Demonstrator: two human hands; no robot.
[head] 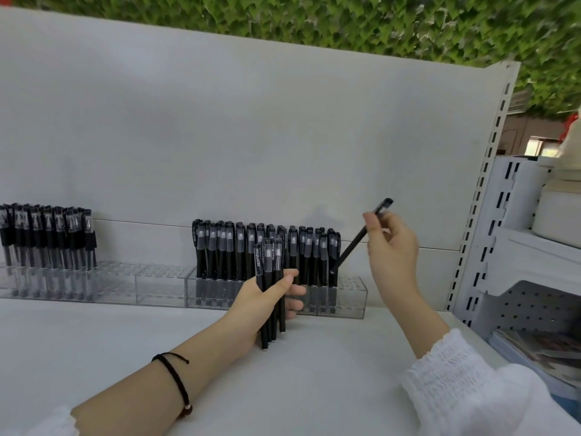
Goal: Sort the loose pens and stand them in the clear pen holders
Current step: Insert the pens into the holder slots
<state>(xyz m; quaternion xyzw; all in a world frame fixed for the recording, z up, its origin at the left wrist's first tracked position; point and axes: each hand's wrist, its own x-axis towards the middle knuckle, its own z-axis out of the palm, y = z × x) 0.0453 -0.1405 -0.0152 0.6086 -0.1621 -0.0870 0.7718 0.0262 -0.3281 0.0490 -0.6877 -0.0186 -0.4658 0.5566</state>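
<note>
pens [267,247] in holder [345,297], shelf [125,335] rear

The left pen holder [110,287] runs off the left edge, and print on the held pens [268,265] is unreadable.

Clear glossy plastic pen holders [342,297]

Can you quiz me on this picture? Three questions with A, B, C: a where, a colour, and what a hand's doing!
1. The tilted pen's lower end is: A) by the middle holder's right end B) inside a drawer C) on the floor
2. The pens are: A) red B) black C) green
3. The left hand: A) points B) lies flat C) grips a pen bundle
Answers: A, the right hand aims it there; B, all look black; C, it wraps round them.
</note>
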